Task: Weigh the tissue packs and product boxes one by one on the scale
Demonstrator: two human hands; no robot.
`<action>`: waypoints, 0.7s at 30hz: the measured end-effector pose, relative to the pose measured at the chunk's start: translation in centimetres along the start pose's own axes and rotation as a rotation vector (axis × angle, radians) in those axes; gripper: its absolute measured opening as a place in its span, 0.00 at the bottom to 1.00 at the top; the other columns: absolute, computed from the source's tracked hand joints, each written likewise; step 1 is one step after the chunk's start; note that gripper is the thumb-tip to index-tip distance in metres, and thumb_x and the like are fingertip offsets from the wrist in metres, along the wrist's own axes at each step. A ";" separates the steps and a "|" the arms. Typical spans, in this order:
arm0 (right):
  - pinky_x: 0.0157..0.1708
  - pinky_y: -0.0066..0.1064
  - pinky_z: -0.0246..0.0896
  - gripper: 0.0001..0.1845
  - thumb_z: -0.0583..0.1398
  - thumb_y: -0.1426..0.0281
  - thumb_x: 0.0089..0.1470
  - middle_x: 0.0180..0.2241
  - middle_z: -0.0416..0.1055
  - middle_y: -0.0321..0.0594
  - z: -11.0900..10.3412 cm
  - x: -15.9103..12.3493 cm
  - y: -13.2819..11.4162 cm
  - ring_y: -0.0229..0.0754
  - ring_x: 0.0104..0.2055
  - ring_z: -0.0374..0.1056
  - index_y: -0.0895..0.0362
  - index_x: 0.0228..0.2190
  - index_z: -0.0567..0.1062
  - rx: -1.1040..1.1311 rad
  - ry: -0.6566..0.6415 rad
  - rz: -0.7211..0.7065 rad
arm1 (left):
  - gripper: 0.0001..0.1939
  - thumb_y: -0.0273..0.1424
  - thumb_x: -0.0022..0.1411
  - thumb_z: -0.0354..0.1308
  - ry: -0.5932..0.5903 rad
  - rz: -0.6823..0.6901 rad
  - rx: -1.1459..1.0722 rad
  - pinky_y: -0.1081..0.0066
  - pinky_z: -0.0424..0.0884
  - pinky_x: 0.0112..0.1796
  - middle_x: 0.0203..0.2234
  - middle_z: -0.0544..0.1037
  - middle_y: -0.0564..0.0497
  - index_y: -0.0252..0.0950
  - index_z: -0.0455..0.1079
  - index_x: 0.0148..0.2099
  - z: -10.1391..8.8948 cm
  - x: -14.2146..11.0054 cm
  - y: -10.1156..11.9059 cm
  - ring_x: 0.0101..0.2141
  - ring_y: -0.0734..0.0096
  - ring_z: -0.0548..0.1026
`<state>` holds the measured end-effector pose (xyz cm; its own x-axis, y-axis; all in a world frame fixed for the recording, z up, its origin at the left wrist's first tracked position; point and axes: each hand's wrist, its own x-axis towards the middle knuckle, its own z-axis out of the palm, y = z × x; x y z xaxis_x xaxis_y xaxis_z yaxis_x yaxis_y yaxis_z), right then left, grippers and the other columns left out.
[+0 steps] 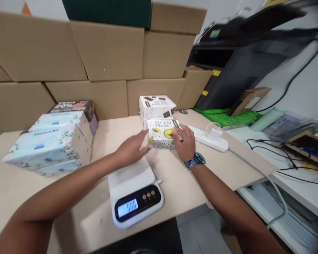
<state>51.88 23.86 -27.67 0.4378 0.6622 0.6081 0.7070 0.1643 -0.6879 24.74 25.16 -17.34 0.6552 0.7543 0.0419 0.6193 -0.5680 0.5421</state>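
We hold the white box, marked "Super Meal", between the fingers of our left hand and right hand, towards the table's far edge; by the near edge, the scale reads "0.00".

The right hand covers the right end of the white cardboard box printed with yellow avocados, whose lower lettering is blurred. That box hides the lower front of the white box printed with brown chocolate pieces. The left hand and wrist mask the far end of the white scale with a black panel; the marks below its gold buttons are too small to read. The top edge cuts off the dark green box; the bottom edge crops an unidentifiable black object.
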 end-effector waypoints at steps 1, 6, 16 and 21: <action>0.75 0.57 0.58 0.32 0.57 0.43 0.62 0.58 0.80 0.51 -0.3 -0.4 -0.2 0.57 0.67 0.70 0.54 0.45 0.86 -0.026 -0.063 -0.049 | 0.42 0.46 0.72 0.54 0.017 0.010 0.015 0.42 0.56 0.77 0.79 0.57 0.38 0.34 0.53 0.80 -0.6 -1.6 -0.4 0.78 0.43 0.60; 0.77 0.56 0.56 0.25 0.59 0.51 0.66 0.59 0.80 0.49 -2.0 -0.7 -0.5 0.54 0.66 0.72 0.54 0.50 0.84 -0.112 -0.311 -0.165 | 0.47 0.55 0.70 0.58 0.303 0.101 0.293 0.41 0.40 0.80 0.81 0.54 0.42 0.33 0.54 0.79 -4.3 -10.3 -4.7 0.81 0.48 0.50; 0.70 0.71 0.60 0.36 0.54 0.41 0.64 0.64 0.74 0.57 -4.1 0.9 0.1 0.68 0.71 0.68 0.54 0.52 0.83 -0.267 -0.209 -0.247 | 0.45 0.68 0.70 0.48 1.234 -0.101 0.111 0.46 0.44 0.81 0.77 0.63 0.50 0.41 0.60 0.73 -7.8 -20.8 -12.5 0.79 0.54 0.54; 0.81 0.60 0.47 0.48 0.55 0.29 0.58 0.75 0.61 0.47 -1.2 -1.2 -9.4 0.61 0.80 0.54 0.45 0.67 0.74 -0.069 -0.295 -0.316 | 0.46 0.68 0.73 0.38 1.240 -0.261 -0.489 0.41 0.65 0.72 0.69 0.72 0.32 0.35 0.65 0.68 -7.1 -19.5 -14.4 0.71 0.43 0.70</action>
<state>45.39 20.60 -21.45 0.0240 0.7696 0.6381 0.8206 0.3494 -0.4523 -0.03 20.91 -20.04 -0.4339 0.7662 0.4740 0.2788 -0.3861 0.8793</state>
